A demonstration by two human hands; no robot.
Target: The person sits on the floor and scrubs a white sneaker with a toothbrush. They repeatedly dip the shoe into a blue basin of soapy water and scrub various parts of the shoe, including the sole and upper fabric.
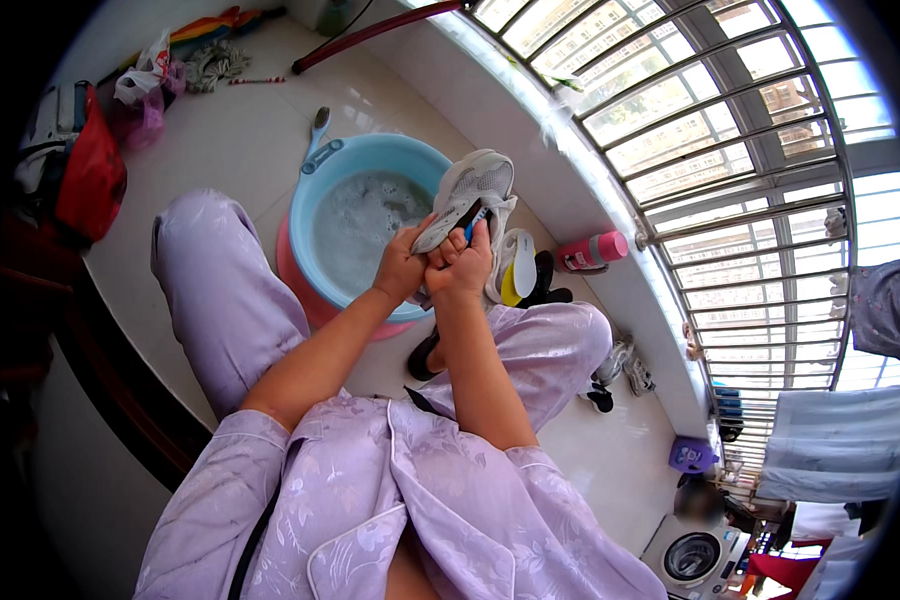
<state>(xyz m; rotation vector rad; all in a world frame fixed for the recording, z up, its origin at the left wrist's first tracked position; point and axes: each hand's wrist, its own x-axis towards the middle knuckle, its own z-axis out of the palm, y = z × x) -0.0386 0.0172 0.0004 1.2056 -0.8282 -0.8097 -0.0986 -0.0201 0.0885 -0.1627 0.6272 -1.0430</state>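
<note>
My left hand grips the toe end of a light grey and white sneaker, raised over the right rim of a light-blue plastic basin. My right hand is closed on a narrow blue thing, probably a brush, which sits at the shoe's opening; its head is hidden. Cloudy, sudsy water stands in the basin, which rests on something pink. A light-blue scrub brush lies by the basin's handle. Another pale shoe and an insole with a yellow edge are right of my hands.
Black shoes and a pink bottle stand by the low wall under the barred window. More sneakers lie beyond my right knee. Bags are at the left, and a washing machine is at the lower right.
</note>
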